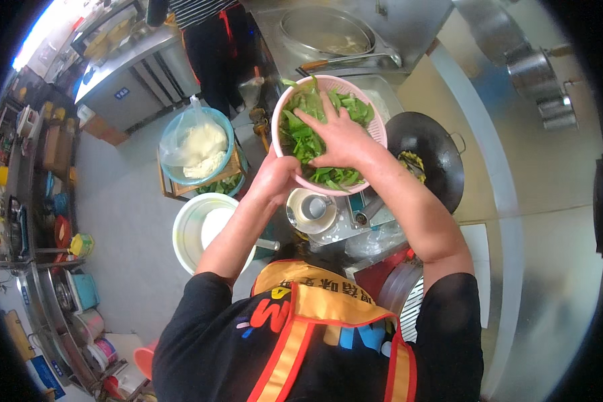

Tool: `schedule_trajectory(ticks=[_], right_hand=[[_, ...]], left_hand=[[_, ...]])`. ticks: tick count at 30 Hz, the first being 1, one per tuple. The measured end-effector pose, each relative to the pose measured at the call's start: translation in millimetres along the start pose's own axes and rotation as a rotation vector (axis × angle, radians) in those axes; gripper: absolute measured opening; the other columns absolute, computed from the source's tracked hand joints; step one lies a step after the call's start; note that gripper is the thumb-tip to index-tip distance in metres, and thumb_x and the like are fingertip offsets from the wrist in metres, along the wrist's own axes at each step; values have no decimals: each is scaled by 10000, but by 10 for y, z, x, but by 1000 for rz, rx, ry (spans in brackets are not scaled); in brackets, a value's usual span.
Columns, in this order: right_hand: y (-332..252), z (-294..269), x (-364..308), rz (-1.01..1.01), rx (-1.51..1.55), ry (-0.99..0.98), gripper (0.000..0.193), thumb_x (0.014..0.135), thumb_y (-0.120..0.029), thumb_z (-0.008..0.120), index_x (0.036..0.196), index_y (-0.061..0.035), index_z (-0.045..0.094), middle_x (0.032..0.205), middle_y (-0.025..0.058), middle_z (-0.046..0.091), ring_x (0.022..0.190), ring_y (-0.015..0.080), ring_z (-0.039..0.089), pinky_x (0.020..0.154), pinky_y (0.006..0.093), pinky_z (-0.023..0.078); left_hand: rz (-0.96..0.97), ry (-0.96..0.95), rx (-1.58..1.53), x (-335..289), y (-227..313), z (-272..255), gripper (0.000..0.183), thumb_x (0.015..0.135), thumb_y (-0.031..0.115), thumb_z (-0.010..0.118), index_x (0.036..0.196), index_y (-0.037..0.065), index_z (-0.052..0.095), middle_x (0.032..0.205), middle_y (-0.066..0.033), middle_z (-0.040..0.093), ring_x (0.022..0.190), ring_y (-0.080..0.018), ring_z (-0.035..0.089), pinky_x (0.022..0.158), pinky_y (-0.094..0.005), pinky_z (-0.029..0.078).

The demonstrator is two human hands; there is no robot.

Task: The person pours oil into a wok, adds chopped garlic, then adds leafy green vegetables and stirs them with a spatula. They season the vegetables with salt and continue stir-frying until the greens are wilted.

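A pink plastic colander (pixel 378 127) full of loose green leaves (pixel 303 139) is held up in front of me. My left hand (pixel 279 175) is closed on its near left rim, thumb over the edge. My right hand (pixel 340 138) lies on top of the leaves with its fingers spread, not wrapped round anything. Just right of the colander stands a black wok (pixel 443 149) with some yellowish food (pixel 413 165) in it, partly hidden by my right forearm. Below the colander is a pale bowl with a grey metal cup (pixel 315 207) inside.
A white bucket (pixel 187 231) stands to the left. Behind it, a blue basin (pixel 167 163) holds a clear bag of pale food (pixel 204 142). A large pot (pixel 328 32) and a long-handled ladle (pixel 352 59) are at the back. Another person (pixel 211 47) stands far left, near a steel counter (pixel 137 67).
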State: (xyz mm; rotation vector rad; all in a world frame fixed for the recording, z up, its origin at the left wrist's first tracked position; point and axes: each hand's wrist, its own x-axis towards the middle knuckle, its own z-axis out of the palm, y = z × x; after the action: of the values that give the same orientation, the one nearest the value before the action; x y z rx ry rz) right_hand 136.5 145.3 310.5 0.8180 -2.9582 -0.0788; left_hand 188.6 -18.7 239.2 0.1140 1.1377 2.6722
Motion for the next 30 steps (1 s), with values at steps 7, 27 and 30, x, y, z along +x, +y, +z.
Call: schedule_trajectory(ticks=[7, 27, 30], right_hand=[[592, 221, 132, 7, 107, 223, 727, 758, -111, 752, 1418, -206, 461, 1211, 204, 557, 1107, 364, 595, 913, 432, 520], [1127, -335, 101, -135, 172, 538, 648, 712, -65, 756, 1308, -213, 549, 1099, 145, 563, 987, 384, 595, 811, 438, 500], [1100, -300, 94, -110, 145, 552, 644, 715, -75, 753, 1309, -218, 550, 1088, 146, 560, 986, 385, 593, 808, 444, 497]], left_hand=[[-113, -31, 29, 456, -100, -186, 775, 676, -80, 455, 1419, 78, 301, 1106, -172, 506, 853, -297, 584, 646, -451, 571], [-163, 4, 185, 786, -52, 97, 829, 671, -55, 473, 1447, 127, 244, 1111, -150, 504, 866, -295, 604, 648, -507, 596], [-180, -1, 190, 849, -41, 142, 839, 664, -56, 476, 1447, 133, 241, 1122, -155, 506, 880, -308, 604, 645, -509, 597]])
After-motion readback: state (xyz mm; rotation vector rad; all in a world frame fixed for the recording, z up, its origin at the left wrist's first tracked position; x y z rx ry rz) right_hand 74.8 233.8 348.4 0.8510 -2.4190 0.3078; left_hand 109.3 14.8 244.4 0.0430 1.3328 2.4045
